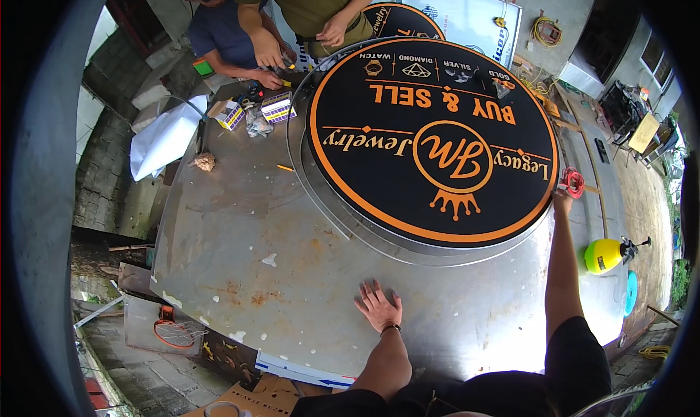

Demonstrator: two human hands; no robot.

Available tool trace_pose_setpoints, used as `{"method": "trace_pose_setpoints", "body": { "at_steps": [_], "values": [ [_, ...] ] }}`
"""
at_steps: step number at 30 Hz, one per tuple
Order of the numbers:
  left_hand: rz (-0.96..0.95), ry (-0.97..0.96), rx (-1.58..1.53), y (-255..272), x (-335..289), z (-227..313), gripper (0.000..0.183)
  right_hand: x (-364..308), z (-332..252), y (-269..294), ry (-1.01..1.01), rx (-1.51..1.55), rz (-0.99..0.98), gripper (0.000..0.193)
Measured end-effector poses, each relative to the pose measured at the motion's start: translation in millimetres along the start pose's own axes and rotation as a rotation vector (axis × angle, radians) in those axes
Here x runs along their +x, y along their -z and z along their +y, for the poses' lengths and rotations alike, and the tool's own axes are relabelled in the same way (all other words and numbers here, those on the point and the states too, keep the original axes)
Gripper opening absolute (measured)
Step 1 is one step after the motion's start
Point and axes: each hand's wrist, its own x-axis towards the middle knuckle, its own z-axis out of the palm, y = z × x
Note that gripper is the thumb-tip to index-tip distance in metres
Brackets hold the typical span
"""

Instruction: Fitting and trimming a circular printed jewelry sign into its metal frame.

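My left hand (378, 309) lies flat on the bare metal tabletop (328, 271), fingers spread, with nothing in it. My right arm stretches far forward along the right side of a large round black sign (364, 162) with an orange rim, whose lettering is upside down from here. At the sign's right edge, my right hand (563, 200) grips a coil of red wire (574, 183); its fingers are partly hidden. A thin clear-looking strip (294, 151) curves around the sign's left side.
Two people, one in a dark blue shirt (233, 34) and one in olive (292, 5), work at the far left. Small boxes (278, 108), crumpled plastic (258, 122) and an orange pencil-like stick (284, 168) lie there. A yellow spray bottle (604, 256) stands right.
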Motion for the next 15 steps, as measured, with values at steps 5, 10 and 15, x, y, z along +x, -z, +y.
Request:
{"method": "trace_pose_setpoints", "body": {
  "at_steps": [5, 10, 15],
  "values": [
    [0.011, 0.007, 0.011, 1.4, -0.9, -2.5, 0.065, -14.6, -13.3, 0.7, -0.041, -0.001, -0.001, 0.042],
    [0.001, 0.007, 0.002, 1.0, -0.7, 0.1, 0.065, -6.9, -5.5, 3.4, -0.015, 0.01, 0.014, 0.042],
    [0.019, 0.001, 0.01, -0.4, -0.4, -1.6, 0.064, -6.3, -3.1, -1.9, 0.002, -0.018, 0.039, 0.043]
  ]
}}
